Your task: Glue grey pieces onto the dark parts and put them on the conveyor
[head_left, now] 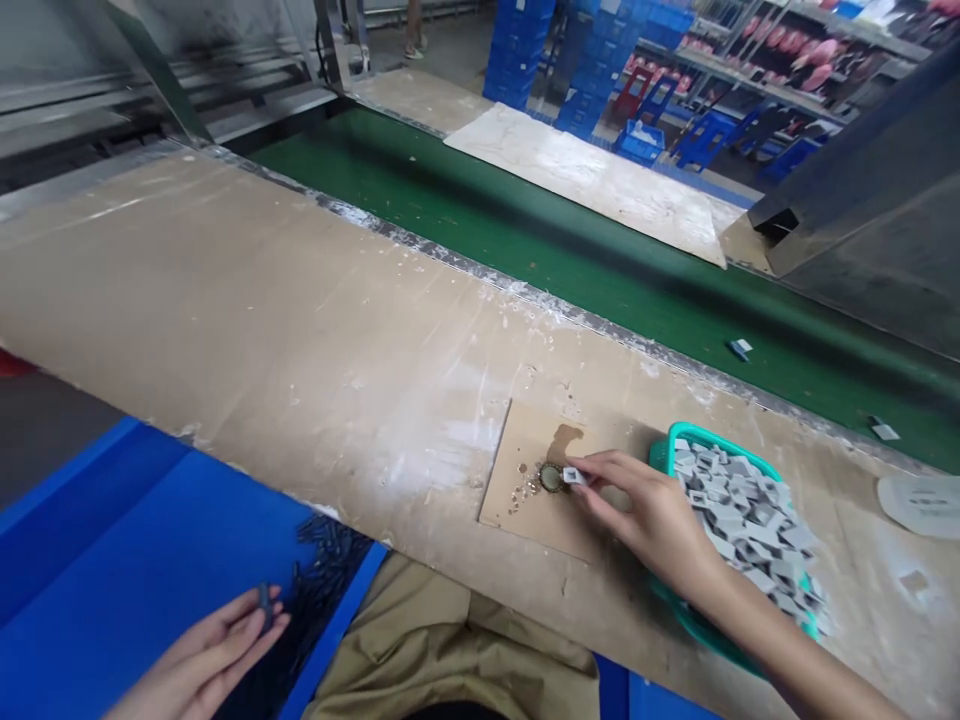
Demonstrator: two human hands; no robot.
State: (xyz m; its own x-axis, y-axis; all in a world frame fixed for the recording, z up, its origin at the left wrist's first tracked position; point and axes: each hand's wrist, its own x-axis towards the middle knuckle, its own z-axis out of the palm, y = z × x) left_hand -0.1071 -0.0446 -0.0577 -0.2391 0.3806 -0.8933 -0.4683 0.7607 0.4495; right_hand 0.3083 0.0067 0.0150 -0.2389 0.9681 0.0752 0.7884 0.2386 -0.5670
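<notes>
My right hand (637, 500) pinches a small whitish-grey square plastic piece (574, 476) with an opening in its face. That piece is right beside a small round cap (551, 478) holding something pale, on a cardboard sheet (502, 500) with wet spots. Between the fingers of my left hand (225, 640) is a small dark plastic piece (264, 606), over a blue bin (150, 540). Many similar dark pieces (330, 560) lie heaped at the bin's right side. A teal basket (664, 455), full of grey-white pieces (739, 510), stands right of my right hand.
Beyond the worktable (247, 330) runs a green conveyor belt (480, 235), carrying a small piece (740, 348) and another (883, 430) at the right. A white round lid (922, 503) lies near the right edge. Stacked blue crates (517, 50) and shelves stand at the back.
</notes>
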